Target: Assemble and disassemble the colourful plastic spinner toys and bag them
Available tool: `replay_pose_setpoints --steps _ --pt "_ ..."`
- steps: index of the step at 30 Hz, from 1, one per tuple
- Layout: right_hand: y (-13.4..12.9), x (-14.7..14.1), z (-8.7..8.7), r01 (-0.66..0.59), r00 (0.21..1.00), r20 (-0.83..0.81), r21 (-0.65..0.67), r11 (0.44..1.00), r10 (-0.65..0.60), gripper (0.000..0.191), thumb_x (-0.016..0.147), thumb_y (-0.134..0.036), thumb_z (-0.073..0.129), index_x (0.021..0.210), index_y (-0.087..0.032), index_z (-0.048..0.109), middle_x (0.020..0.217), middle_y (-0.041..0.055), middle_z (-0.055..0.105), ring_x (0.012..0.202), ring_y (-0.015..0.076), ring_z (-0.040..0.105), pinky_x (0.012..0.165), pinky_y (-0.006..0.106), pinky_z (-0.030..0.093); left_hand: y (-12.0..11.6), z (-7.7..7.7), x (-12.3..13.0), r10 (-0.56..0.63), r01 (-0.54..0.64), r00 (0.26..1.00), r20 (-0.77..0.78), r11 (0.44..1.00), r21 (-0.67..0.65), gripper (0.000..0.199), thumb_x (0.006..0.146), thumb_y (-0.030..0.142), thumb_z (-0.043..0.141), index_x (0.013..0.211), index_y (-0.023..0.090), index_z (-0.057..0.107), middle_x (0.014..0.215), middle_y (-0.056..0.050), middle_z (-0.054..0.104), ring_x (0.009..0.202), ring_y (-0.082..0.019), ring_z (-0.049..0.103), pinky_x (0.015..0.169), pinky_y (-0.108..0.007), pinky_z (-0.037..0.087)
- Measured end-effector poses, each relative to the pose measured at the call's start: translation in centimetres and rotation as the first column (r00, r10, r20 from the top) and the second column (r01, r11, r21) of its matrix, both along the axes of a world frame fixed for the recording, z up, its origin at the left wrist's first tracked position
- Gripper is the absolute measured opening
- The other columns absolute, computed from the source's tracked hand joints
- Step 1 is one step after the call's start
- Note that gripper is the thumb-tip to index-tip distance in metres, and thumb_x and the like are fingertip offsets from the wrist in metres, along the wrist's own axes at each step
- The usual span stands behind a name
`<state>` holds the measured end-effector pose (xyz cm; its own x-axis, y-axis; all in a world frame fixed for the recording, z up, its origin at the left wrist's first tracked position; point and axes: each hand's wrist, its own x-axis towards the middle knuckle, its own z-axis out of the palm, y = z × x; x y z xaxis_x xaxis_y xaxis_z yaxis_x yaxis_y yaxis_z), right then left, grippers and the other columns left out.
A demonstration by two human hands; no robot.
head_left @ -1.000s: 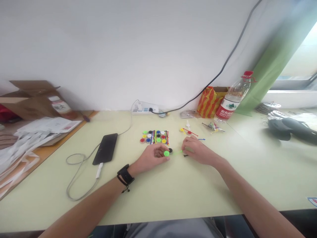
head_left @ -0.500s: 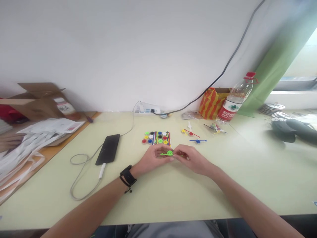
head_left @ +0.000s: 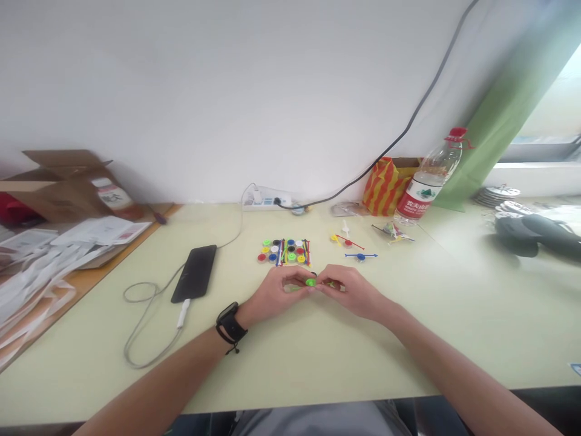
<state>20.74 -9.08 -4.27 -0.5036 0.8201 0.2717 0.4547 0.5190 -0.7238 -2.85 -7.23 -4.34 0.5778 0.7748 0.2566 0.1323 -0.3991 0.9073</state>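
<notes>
A small green arrow spinner [head_left: 311,282], with a round hub, is held just above the table between my two hands. My left hand [head_left: 280,289] wears a black watch at the wrist and has its thumb and fingers closed around the hub's left side. From the other side, my right hand [head_left: 349,286] pinches the spinner with thumb and forefinger, covering part of the arrow. Behind the hands lie rows of coloured round discs [head_left: 262,258] and a bundle of coloured arrows [head_left: 307,251]. To their right rest a blue arrow spinner [head_left: 361,257] and a red one [head_left: 348,243].
A black phone [head_left: 195,274] on a cable lies to the left. Toward the wall are a power strip [head_left: 267,201], a striped bag [head_left: 380,188] and a large water bottle [head_left: 424,184]. A small heap of spinners [head_left: 393,232] lies before the bottle. Papers [head_left: 104,236] cover the far left.
The green arrow, which pointed left in plain sight, is now mostly hidden by my left fingers. Both hands stay close together on the spinner. The view has shifted slightly.
</notes>
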Motion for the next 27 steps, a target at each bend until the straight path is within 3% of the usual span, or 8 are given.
replay_pose_setpoints --steps 6,16,22,27 --pt "0.0 0.0 0.3 0.077 0.996 0.039 -0.045 0.996 -0.075 0.016 0.097 -0.036 0.063 0.091 -0.022 0.068 0.082 0.0002 0.069 0.067 0.0139 0.049 0.063 0.028 0.039 0.0 -0.1 -0.1 0.014 -0.014 1.0 0.003 0.999 0.05 0.025 0.09 0.031 0.076 0.11 0.016 0.077 0.107 -0.009 0.077 0.097 -0.02 0.074 0.095 -0.035 0.061" --pt "-0.2 0.1 0.9 -0.024 0.992 -0.13 -0.176 0.984 0.001 0.022 0.094 -0.042 0.065 0.098 -0.021 0.067 0.082 0.0009 0.065 0.066 0.0135 0.047 0.059 0.027 0.041 -0.3 0.2 -0.3 0.015 -0.01 0.997 -0.076 0.998 0.062 0.013 0.086 0.03 0.077 0.089 0.017 0.078 0.086 -0.006 0.078 0.08 -0.019 0.071 0.079 -0.031 0.06" --pt "0.0 0.1 0.9 -0.026 0.985 -0.174 -0.214 0.977 -0.012 0.023 0.096 -0.044 0.065 0.102 -0.021 0.066 0.081 0.0001 0.061 0.065 0.0129 0.045 0.06 0.027 0.04 -0.5 0.5 -0.2 -0.01 0.009 1.0 -0.021 1.0 -0.026 0.02 0.087 0.034 0.078 0.096 0.016 0.075 0.094 -0.008 0.075 0.084 -0.019 0.07 0.084 -0.033 0.059" --pt "0.3 0.3 1.0 -0.025 0.968 -0.249 -0.222 0.975 -0.032 0.029 0.095 -0.049 0.065 0.105 -0.022 0.064 0.08 -0.0012 0.057 0.066 0.0126 0.047 0.061 0.027 0.042 -0.6 0.6 0.2 -0.111 0.128 0.99 0.086 0.965 -0.228 0.027 0.09 0.037 0.077 0.107 0.016 0.073 0.103 -0.009 0.072 0.091 -0.019 0.071 0.086 -0.034 0.058"
